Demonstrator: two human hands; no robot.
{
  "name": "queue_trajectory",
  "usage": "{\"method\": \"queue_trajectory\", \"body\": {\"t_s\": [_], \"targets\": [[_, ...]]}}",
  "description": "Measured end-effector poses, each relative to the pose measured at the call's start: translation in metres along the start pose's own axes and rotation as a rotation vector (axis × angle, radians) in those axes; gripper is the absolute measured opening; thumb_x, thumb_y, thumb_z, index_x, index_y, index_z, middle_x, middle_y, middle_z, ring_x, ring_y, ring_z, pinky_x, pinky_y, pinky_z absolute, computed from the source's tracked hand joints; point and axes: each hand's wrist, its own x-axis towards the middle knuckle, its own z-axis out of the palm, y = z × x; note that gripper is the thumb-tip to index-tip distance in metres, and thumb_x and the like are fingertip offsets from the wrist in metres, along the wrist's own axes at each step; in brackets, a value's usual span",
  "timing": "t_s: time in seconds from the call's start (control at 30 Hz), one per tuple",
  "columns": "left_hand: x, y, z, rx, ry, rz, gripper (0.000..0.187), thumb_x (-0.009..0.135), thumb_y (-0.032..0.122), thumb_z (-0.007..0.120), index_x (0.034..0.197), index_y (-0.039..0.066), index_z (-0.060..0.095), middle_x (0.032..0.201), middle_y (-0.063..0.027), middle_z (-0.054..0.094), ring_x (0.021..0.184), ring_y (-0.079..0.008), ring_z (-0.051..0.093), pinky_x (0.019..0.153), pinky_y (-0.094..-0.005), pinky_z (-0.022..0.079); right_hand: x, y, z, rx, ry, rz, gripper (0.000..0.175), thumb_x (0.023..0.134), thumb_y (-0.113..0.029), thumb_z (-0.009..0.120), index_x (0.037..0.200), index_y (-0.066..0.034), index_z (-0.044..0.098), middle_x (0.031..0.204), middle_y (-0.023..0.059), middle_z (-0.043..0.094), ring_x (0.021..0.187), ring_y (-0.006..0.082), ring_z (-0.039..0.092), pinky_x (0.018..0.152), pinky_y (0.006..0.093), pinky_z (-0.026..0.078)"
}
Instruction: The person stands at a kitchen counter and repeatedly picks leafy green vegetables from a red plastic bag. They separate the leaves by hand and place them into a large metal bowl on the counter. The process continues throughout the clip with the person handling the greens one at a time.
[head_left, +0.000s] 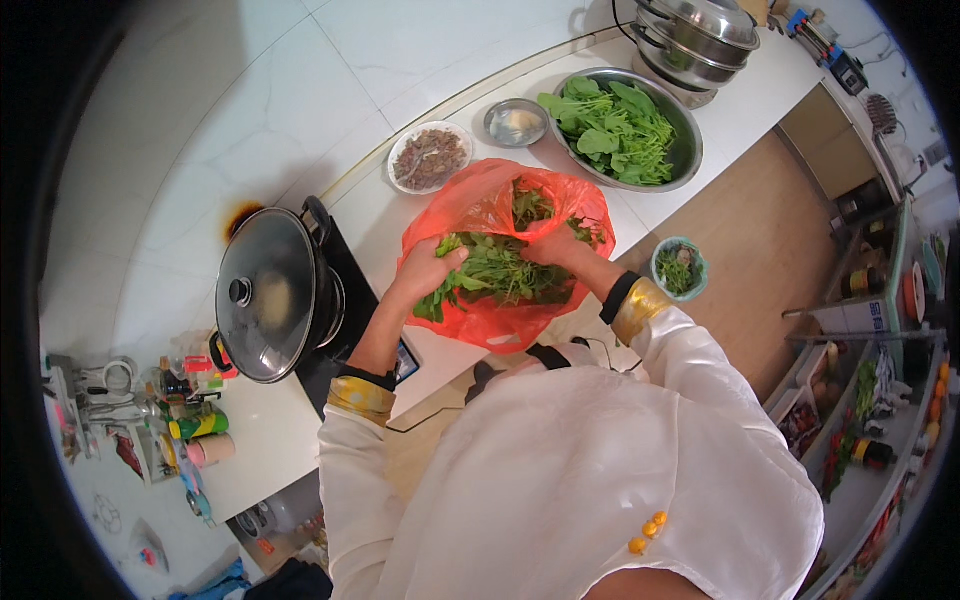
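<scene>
A red plastic bag (480, 202) lies open on the white counter in front of me, with leafy greens (495, 266) inside it. At the bag's left side, my left hand (431, 266) is closed around a bunch of the greens, its thumb on top. My right hand (555, 244) reaches into the bag's right part among the stems; its fingertips are partly hidden by leaves and plastic. Beyond the bag stands a steel basin (694, 154) full of loose green leaves. A plate of chopped meat (430, 160) and a small metal bowl (517, 122) are behind the bag.
On the left, a lidded wok (266, 296) sits on a black cooktop (352, 300). A steel steamer pot (697, 45) stands at the back right. On the floor is a lined bin (679, 268) holding green scraps. Bottles (199, 426) stand at the far left; shelves with vegetables are on the right.
</scene>
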Motion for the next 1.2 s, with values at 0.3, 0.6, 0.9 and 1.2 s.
{"method": "queue_trajectory", "body": {"t_s": [0.3, 0.6, 0.9, 1.2], "targets": [[0.001, 0.017, -0.004, -0.116, 0.097, 0.001, 0.025, 0.082, 0.023, 0.071, 0.091, 0.001, 0.063, 0.077, -0.0037, 0.063, 0.072, -0.0143, 0.057, 0.068, -0.0304, 0.046, -0.023, 0.003, -0.026, 0.569, 0.408, -0.493, 0.023, 0.076, -0.022, 0.065, 0.089, -0.0042, 0.063, 0.085, 0.0154, 0.064, 0.082, 0.0332, 0.062, 0.071, 0.0423, 0.049], [0.009, 0.045, 0.012, -0.089, 0.104, 0.082, 0.021, 0.082, 0.019, 0.071, 0.095, 0.003, 0.068, 0.081, -0.0032, 0.066, 0.075, -0.0115, 0.06, 0.072, -0.028, 0.047, -0.047, -0.004, -0.045, 0.854, 0.272, -0.358, 0.015, 0.076, -0.007, 0.066, 0.09, -0.0028, 0.064, 0.079, 0.0074, 0.063, 0.073, 0.0167, 0.059, 0.069, 0.0317, 0.048], [0.027, 0.046, 0.027, 0.026, -0.085, 0.165, 0.032, 0.081, 0.019, 0.071, 0.107, 0.002, 0.064, 0.094, -0.0049, 0.068, 0.085, -0.0123, 0.06, 0.079, -0.0294, 0.047, -0.049, -0.023, -0.046, 0.671, 0.462, -0.559, 0.013, 0.078, -0.008, 0.065, 0.09, -0.0039, 0.063, 0.076, 0.0067, 0.063, 0.068, 0.0195, 0.06, 0.063, 0.0325, 0.048], [0.035, 0.047, 0.021, 0.232, -0.223, 0.057, 0.027, 0.085, 0.021, 0.067, 0.105, 0.002, 0.065, 0.086, -0.0054, 0.068, 0.082, -0.013, 0.061, 0.077, -0.0298, 0.047, -0.041, -0.015, -0.044, 0.72, 0.313, -0.504, 0.016, 0.077, -0.018, 0.065, 0.086, -0.0044, 0.062, 0.07, 0.0108, 0.06, 0.064, 0.0218, 0.059, 0.062, 0.0343, 0.048]]}}
